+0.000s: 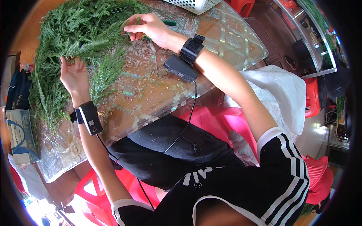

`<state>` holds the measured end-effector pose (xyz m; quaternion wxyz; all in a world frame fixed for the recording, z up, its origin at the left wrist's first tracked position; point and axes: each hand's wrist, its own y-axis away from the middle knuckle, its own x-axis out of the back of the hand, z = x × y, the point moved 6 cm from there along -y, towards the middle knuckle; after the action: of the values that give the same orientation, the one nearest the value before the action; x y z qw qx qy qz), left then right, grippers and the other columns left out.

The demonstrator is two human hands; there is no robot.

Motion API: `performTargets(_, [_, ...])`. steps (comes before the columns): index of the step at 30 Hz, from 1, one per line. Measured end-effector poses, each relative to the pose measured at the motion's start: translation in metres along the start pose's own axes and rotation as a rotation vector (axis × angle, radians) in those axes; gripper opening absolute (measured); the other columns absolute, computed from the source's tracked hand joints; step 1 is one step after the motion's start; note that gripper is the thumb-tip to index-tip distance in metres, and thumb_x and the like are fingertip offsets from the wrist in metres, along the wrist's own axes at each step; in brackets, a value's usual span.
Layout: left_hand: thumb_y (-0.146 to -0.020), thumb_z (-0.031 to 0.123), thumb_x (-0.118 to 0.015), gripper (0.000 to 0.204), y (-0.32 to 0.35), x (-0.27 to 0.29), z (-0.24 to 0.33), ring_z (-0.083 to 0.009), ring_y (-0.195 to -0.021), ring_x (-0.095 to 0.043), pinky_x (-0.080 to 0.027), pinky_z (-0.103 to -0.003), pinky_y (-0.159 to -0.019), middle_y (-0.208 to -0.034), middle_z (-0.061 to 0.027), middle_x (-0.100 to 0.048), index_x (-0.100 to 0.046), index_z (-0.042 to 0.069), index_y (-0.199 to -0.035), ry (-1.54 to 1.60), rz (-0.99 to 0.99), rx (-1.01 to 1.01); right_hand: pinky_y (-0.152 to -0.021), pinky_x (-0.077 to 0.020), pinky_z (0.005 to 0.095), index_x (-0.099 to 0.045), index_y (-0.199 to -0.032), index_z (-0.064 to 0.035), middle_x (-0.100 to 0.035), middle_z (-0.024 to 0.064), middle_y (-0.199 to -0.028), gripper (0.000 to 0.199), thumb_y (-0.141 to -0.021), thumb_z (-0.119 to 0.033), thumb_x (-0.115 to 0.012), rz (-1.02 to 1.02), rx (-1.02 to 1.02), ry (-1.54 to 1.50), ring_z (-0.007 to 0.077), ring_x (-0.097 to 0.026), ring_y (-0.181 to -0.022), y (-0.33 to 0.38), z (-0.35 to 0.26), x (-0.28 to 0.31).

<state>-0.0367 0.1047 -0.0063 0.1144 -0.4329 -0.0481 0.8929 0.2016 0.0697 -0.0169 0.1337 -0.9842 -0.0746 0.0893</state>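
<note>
At the far left, just beside the counter's left edge, a dark blue bag [19, 94] and, nearer, a pale paper bag [14, 136] with blue ribbon handles, contents hidden. Next, heaped over the left part of the counter [145, 92] from the far edge toward the near left corner, feathery green sprigs [77, 22], needle-like and layered. Against the heap's near side, the left hand [75, 77], fingers partly curled and apart; impossible to tell any hold on a stem. Strapped to that wrist, a black box [89, 117]. Farther right, white flecks on a clear, glossy cover. At the heap's right side, the right hand [151, 29], thumb and fingers nearly together at sprig tips, exact grip unclear. Just beyond, partly covered by that hand, a green-handled tool [169, 23]. On the far edge, a white perforated basket [198, 6], inside not visible. Across the near edge, a black cable [193, 107]. Past the near right corner, a crumpled white sack [277, 88].
</note>
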Motion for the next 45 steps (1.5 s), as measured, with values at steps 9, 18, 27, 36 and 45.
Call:
performTargets(9, [-0.094, 0.022, -0.038, 0.023, 0.004, -0.008, -0.003, -0.0137, -0.055, -0.029, -0.028, -0.027, -0.056, -0.072, -0.0049, -0.050, -0.049, 0.007, -0.081, -0.122, 0.117, -0.005, -0.059, -0.0446, 0.0209, -0.056, -0.102, -0.0026, -0.065, 0.0095, -0.088, 0.025, -0.082, -0.016, -0.062, -0.066, 0.011, -0.010, 0.0076, -0.055, -0.063, -0.001, -0.001, -0.001])
performTargets(18, [-0.095, 0.026, -0.038, 0.026, -0.003, -0.007, -0.004, -0.0151, -0.067, -0.040, -0.034, -0.026, -0.060, -0.084, -0.0071, -0.053, -0.050, 0.004, -0.086, 0.093, -0.156, -0.012, -0.058, -0.0437, 0.0200, -0.057, -0.102, -0.0028, -0.065, 0.0083, -0.086, 0.026, -0.079, -0.014, -0.064, -0.102, 0.037, -0.011, 0.0066, -0.054, -0.062, -0.001, -0.004, -0.005])
performTargets(27, [-0.093, 0.016, -0.042, 0.021, -0.006, -0.004, -0.007, -0.0160, -0.079, -0.048, -0.039, -0.024, -0.067, -0.101, -0.0111, -0.054, -0.051, 0.000, -0.104, -0.075, -0.024, -0.004, -0.060, -0.0427, 0.0194, -0.061, -0.090, -0.0032, -0.063, 0.0035, -0.080, 0.017, -0.078, -0.014, -0.066, -0.047, -0.005, -0.022, 0.0058, -0.052, -0.063, -0.002, 0.002, 0.000])
performTargets(36, [-0.091, 0.010, -0.044, 0.021, -0.005, -0.008, -0.007, -0.0160, -0.088, -0.051, -0.040, -0.023, -0.070, -0.107, -0.0112, -0.054, -0.050, -0.002, -0.107, -0.191, -0.094, -0.029, -0.060, -0.0418, 0.0194, -0.060, -0.086, -0.0040, -0.062, 0.0021, -0.080, 0.011, -0.080, -0.012, -0.064, 0.032, -0.062, -0.172, 0.0066, -0.053, -0.067, -0.002, 0.002, 0.005])
performTargets(45, [-0.089, 0.008, -0.048, 0.021, -0.005, -0.011, -0.008, -0.0191, -0.103, -0.050, -0.040, -0.028, -0.077, -0.107, -0.0105, -0.054, -0.050, 0.000, -0.108, -0.306, -0.020, -0.119, -0.061, -0.0412, 0.0195, -0.061, -0.093, -0.0043, -0.062, 0.0021, -0.080, 0.016, -0.078, -0.009, -0.064, -0.003, -0.005, -0.091, 0.0060, -0.054, -0.069, -0.001, -0.004, 0.003])
